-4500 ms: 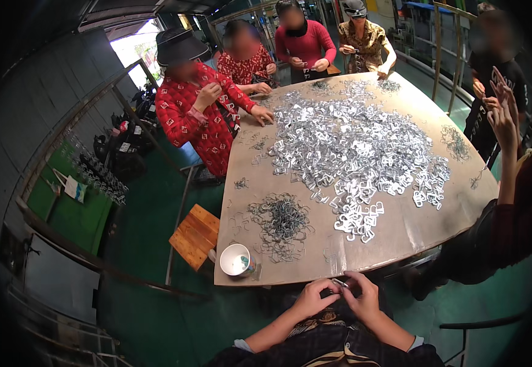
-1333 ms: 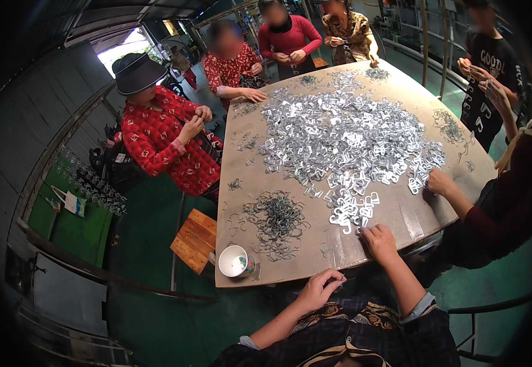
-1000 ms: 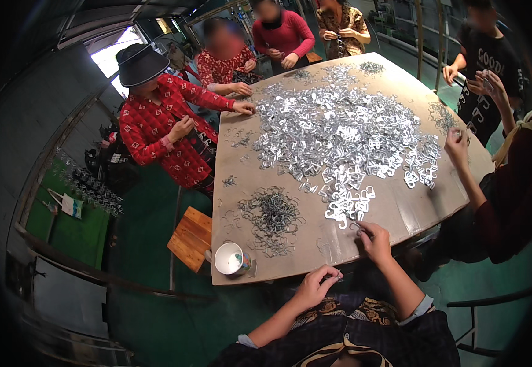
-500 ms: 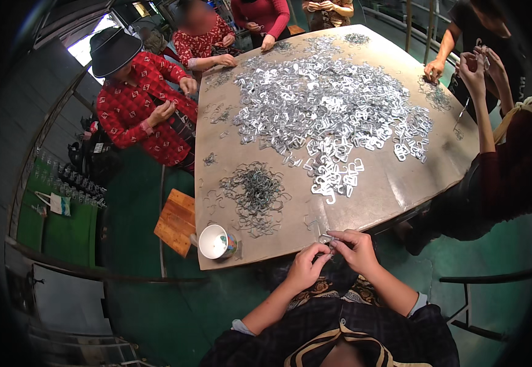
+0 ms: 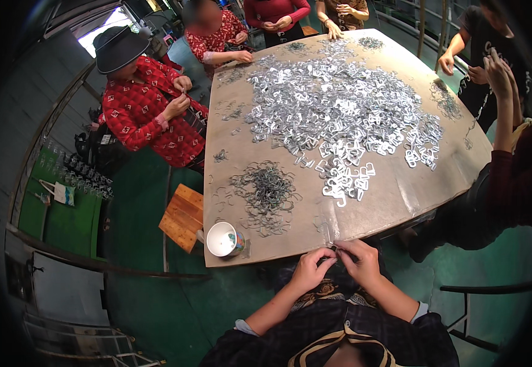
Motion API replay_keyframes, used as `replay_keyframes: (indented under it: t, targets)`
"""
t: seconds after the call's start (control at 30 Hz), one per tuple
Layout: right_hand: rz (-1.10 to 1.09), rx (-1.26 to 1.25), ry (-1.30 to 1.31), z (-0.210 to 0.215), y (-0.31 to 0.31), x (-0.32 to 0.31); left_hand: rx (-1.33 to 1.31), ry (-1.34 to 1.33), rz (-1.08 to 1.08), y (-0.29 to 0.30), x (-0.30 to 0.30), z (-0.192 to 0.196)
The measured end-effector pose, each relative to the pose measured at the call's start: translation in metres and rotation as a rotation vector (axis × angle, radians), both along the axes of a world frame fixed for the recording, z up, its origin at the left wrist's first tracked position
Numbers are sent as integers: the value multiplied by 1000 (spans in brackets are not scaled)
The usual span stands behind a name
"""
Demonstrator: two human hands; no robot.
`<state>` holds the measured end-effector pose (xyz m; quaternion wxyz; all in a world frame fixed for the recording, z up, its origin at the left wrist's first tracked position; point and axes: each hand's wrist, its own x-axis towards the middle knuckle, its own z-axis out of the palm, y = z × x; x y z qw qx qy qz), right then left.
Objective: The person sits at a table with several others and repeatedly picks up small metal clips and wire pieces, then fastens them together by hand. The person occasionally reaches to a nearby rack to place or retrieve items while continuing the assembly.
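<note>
Green flooring surrounds the brown board desk (image 5: 394, 202) where we sit. Just off its near edge our left hand (image 5: 310, 269) and right hand (image 5: 359, 262) meet, fingertips pinched together on a small silvery metal clip (image 5: 334, 248). Left of them stands a white paper cup (image 5: 224, 239). Beyond lies a dark tangle of wire rings (image 5: 264, 191), then a wide heap of shiny metal clips (image 5: 339, 116).
</note>
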<state>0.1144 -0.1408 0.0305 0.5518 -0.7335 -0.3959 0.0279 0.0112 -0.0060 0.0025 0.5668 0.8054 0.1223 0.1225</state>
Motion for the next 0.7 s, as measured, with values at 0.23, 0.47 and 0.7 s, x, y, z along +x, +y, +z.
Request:
replay_keyframes:
  t: [0.23, 0.47, 0.7]
  targets:
    - [25, -52, -78, 6, -4, -1, 420, 2, 292, 52, -2, -2]
    - [29, -48, -54, 2, -4, -2, 1007, 181, 375, 107, 8, -28]
    - [33, -38, -27, 3, -1, -5, 1151, 357, 183, 104, 27, -19]
